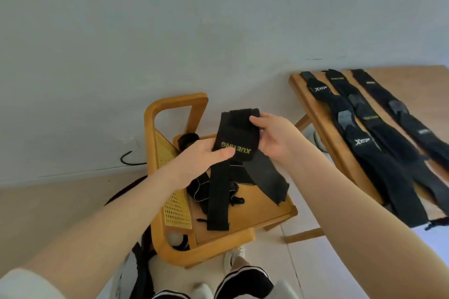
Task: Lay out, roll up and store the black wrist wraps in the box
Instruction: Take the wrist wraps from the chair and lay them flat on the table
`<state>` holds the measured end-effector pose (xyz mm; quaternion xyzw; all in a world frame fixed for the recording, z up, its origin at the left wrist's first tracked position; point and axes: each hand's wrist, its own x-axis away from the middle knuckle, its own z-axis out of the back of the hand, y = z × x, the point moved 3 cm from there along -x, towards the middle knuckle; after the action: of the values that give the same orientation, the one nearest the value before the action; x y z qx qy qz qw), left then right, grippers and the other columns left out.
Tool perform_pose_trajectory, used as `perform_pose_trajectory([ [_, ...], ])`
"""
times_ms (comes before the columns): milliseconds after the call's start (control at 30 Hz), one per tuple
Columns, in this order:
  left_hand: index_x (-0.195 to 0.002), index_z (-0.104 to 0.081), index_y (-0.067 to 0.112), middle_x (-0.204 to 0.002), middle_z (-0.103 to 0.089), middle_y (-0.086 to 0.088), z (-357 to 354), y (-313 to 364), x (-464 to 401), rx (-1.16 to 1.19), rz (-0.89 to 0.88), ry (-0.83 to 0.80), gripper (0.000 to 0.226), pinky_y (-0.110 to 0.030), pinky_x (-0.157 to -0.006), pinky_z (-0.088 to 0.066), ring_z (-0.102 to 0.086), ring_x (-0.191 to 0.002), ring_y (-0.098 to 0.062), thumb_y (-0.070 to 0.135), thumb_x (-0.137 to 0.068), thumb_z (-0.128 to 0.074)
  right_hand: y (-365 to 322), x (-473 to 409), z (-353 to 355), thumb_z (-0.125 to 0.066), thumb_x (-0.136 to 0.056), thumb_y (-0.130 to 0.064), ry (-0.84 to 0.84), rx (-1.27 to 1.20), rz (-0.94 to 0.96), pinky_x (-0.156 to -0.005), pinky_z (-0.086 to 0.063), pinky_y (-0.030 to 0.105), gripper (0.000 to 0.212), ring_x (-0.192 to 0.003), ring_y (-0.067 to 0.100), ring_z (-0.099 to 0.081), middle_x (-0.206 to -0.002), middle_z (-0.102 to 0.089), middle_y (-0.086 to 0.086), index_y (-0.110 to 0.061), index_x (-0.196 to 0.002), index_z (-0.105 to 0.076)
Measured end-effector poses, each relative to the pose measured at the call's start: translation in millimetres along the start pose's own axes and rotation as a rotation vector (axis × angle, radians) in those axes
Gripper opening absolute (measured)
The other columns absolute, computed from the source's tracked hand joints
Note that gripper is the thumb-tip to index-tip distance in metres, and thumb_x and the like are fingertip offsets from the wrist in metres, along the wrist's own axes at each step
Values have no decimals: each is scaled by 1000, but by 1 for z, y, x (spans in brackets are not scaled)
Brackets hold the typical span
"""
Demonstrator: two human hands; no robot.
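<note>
A black wrist wrap [234,138] with yellow lettering is held up over a wooden chair [243,222]. My left hand [201,160] grips its lower left edge, thumb across the lettering. My right hand [274,138] pinches its upper right edge. Two black tails hang from it down to the chair seat. More black wraps [206,189] lie heaped on the seat beneath. Three long black wraps [369,143] lie stretched side by side on the wooden table [323,128] at the right. No box is in view.
The chair has a yellow cane side panel [175,204] and a curved wooden frame. A black cable [128,159] runs along the base of the white wall. My feet in light shoes [233,257] stand below the chair.
</note>
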<state>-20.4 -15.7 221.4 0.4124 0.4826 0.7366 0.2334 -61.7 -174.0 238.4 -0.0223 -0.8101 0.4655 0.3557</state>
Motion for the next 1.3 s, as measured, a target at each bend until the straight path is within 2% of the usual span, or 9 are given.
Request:
perform_pose_trajectory([
  [200, -114, -62, 22, -105, -71, 8, 12, 18, 8, -204, -147, 16, 23, -35, -93, -52, -66, -98, -5, 14, -92, -58, 7, 18, 23, -52, -94, -2, 192, -81, -107, -73, -52, 34, 9, -86, 24, -62, -102, -63, 14, -1, -102, -54],
  [333, -105, -63, 24, -102, -71, 5, 19, 39, 0, -330, -214, -73, 19, -35, -93, -52, -67, -95, -6, 11, -92, -59, 12, 19, 43, -64, -89, -21, 226, 717, 25, -81, -56, 36, 38, -93, 20, -62, -111, -63, 10, -15, -124, -51],
  [433, -112, -62, 24, -105, -70, 6, 20, 49, -5, -444, -208, -160, 24, -33, -95, -50, -65, -98, -5, 12, -92, -59, -6, 30, 22, -56, -94, -25, -59, 939, 432, -103, -39, 32, 44, -122, 11, -46, -134, -49, -6, -33, -134, -43],
  [500, -114, -60, 27, -106, -69, 6, 21, 56, -9, -504, -220, -170, 26, -32, -91, -51, -65, -98, -8, 17, -90, -62, -13, 40, -4, -57, -93, -27, -282, 1064, 546, -100, -37, 24, 42, -120, 5, -47, -128, -52, -14, -32, -133, -45],
  [600, -106, -55, 28, -87, -67, 10, 28, 66, -12, -595, -239, -75, 24, -26, -76, -51, -64, -83, -11, 24, -86, -67, -16, 38, -21, -64, -88, -32, -258, 1266, 633, -92, -43, 23, 42, -105, 7, -56, -116, -60, -11, -24, -127, -53],
  [800, -120, -48, 31, -111, -61, 16, 54, 41, -3, -362, -135, 44, 44, -25, -93, -44, -57, -105, -2, 39, -82, -69, -24, 38, -2, -56, -92, -11, -412, 853, 456, -77, -52, 19, 12, -88, 11, -66, -90, -70, -3, -18, -98, -64],
  [933, -107, -59, 35, -108, -66, 15, 51, 19, 0, -272, -60, -65, 25, -30, -102, -40, -58, -106, -3, 33, -84, -68, -31, 40, 13, -70, -83, -28, -591, 482, 350, -72, -53, 24, 12, -85, 14, -64, -87, -68, -2, -19, -90, -67],
  [1167, -87, -71, 22, -87, -71, 7, 28, 39, -4, -366, -184, -18, 3, -14, -77, -45, -65, -84, -4, 22, -85, -68, -25, 37, 34, -53, -91, 1, -447, 890, 212, -93, -49, 37, 18, -96, 15, -64, -96, -69, -3, -15, -99, -57],
  [1300, -84, -70, 24, -80, -69, 11, 16, 51, -10, -425, -251, 43, 1, -16, -67, -45, -62, -76, -1, 24, -85, -69, -10, 40, 14, -53, -93, -12, -333, 917, 143, -94, -48, 28, 20, -104, 15, -61, -105, -65, -4, -22, -108, -59],
])
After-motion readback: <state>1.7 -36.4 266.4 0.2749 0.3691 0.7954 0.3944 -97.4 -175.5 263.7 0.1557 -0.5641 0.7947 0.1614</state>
